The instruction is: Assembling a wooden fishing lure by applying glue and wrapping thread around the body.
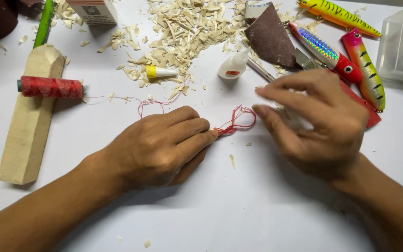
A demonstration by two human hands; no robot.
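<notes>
Head view showed two bare hands low over a white counter (239,210). The left hand (157,147) lay knuckles up, its grip closed, thumb and forefinger pinched together on a tangle of red thread (239,120) at the fingertips. That thread looped just beyond the pinch, between the two hands, and a thin strand of it trailed left across the counter to a red thread spool (51,87), which rested across a pale carved wooden block (26,126). The right hand (320,123) hovered just right of the loop with its fingers spread apart and curved, the forefinger tip near the thread; whether it touched the thread could not be told. Behind the hands lay a heap of wood shavings (187,28), a small white glue bottle (234,65), a yellow-banded white cap (160,72) and a brown piece of sandpaper (270,37). Further right sat three painted fishing lures: a red one with a blue shimmering back (325,51), a yellow striped one (339,15) and a pink-and-yellow one (367,70), beside a clear plastic box (402,46).
</notes>
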